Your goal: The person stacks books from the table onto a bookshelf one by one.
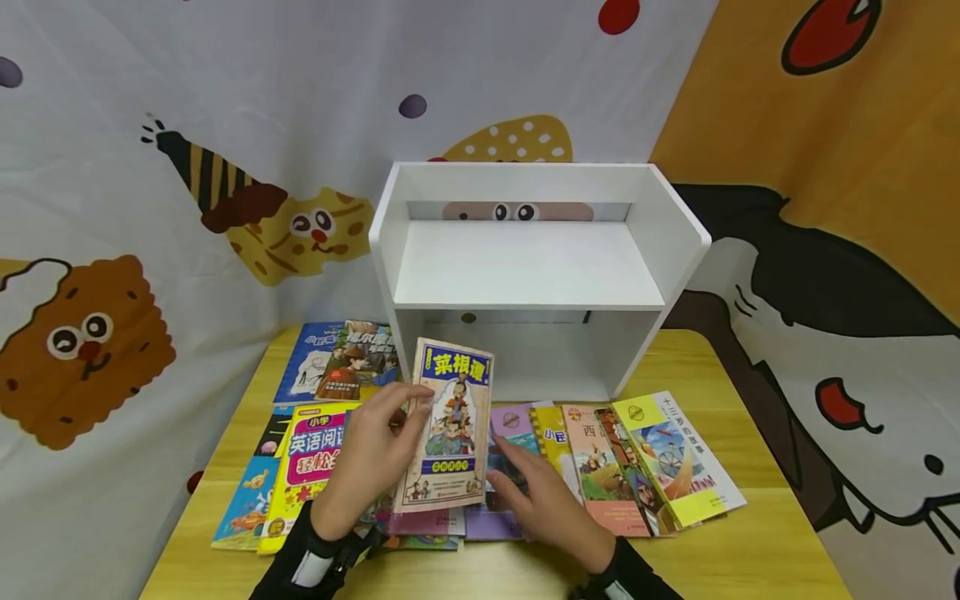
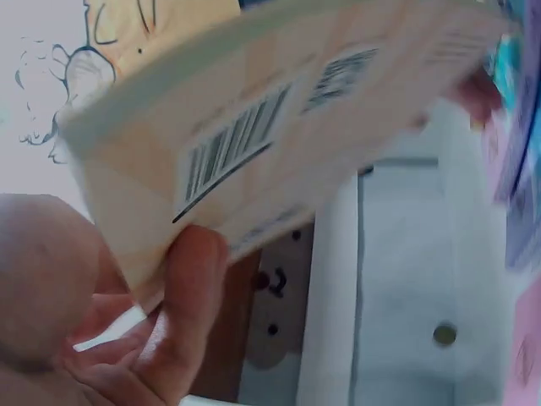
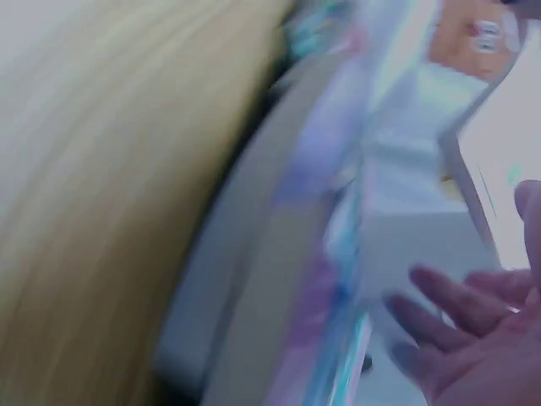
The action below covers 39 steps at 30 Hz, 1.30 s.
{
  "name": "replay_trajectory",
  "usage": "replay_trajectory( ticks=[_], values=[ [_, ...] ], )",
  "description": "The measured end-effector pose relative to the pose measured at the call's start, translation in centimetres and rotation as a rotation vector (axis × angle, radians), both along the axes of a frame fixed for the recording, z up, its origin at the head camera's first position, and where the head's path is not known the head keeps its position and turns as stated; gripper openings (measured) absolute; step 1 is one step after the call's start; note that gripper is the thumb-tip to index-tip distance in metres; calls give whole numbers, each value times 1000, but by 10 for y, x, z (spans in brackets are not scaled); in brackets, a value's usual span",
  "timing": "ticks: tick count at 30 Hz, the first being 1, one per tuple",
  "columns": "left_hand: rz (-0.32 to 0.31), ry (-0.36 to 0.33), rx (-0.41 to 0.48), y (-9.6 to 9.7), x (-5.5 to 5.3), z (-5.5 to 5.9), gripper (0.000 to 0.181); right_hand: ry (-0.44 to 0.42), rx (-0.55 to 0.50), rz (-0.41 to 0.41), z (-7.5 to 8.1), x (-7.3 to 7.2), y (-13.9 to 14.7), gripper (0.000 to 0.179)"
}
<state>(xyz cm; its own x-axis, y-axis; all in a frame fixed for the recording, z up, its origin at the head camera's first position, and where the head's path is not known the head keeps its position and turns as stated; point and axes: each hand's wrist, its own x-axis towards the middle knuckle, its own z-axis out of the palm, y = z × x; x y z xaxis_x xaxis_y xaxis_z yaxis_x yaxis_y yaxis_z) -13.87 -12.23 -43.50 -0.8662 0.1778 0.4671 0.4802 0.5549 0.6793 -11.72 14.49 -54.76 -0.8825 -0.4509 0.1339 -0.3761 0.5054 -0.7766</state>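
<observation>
Wooden table [image 1: 750, 550]: left hand [image 1: 367, 462] clamps the book [image 1: 447, 425] upright; right hand [image 1: 543, 500], fingers relaxed, rests on spread books [image 1: 600, 467]; steady the spine.

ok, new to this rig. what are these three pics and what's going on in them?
No robot: a person works with bare hands. The big picture is from a head camera; the two blurry ones are from cameras on each wrist. A wooden table bears a white shelf and a spread of books. The left hand grips one book lifted off the pile; the left wrist view shows its barcoded back. The right hand lies open, fingers on the purple book in the spread.
</observation>
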Motion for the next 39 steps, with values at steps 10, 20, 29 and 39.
replay_trajectory(
  ticks=[10,20,29,39],
  values=[
    [-35,-156,193,9,-2,0,76,-363,-687,25,45,-4,2,39],
    [-135,-178,268,-3,-12,30,49,-85,-372,141,119,-11,43,33],
    [-351,-358,277,11,-16,0,28,-107,-425,-77,123,-19,67,32],
    [-246,-253,533,28,-10,19,36,-71,-636,-158,119,1,38,76]
  ],
)
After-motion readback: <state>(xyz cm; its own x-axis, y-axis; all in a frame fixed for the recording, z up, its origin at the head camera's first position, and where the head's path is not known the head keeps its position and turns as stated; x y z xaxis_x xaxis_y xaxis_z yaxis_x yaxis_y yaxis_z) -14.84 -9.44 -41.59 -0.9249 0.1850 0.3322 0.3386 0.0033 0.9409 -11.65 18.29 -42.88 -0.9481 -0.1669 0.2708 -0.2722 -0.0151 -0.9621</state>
